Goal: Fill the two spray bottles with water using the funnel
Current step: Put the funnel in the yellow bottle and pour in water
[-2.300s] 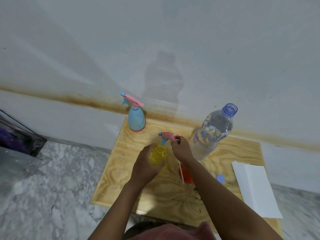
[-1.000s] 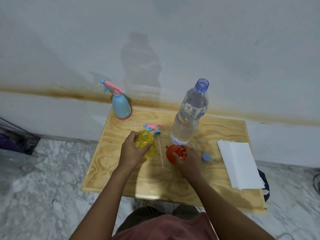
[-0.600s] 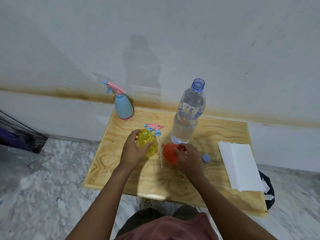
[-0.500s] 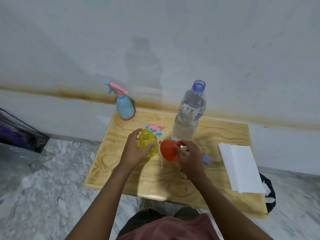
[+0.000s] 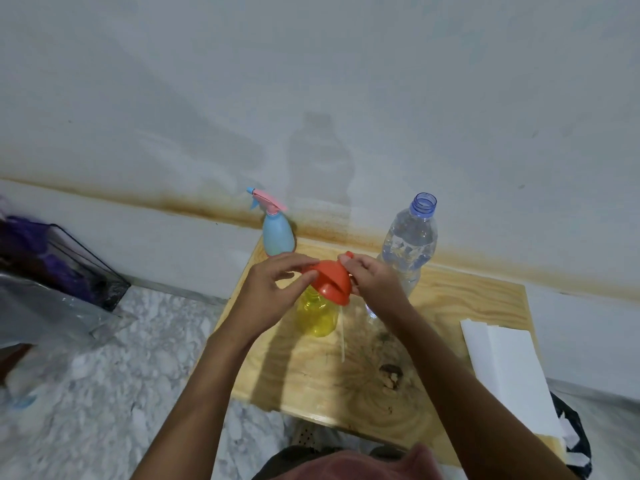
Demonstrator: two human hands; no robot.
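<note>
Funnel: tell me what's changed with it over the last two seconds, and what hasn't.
The right hand picked the funnel up off the table and carried it left onto the yellow bottle. The left hand left the bottle's side and now pinches the funnel's rim. The blue sprayer, water bottle and paper stayed put.

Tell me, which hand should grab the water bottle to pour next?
Probably the right hand: the open water bottle stands just behind it, on its side. The left hand is across the orange funnel, so it can steady the funnel over the yellow spray bottle.
</note>
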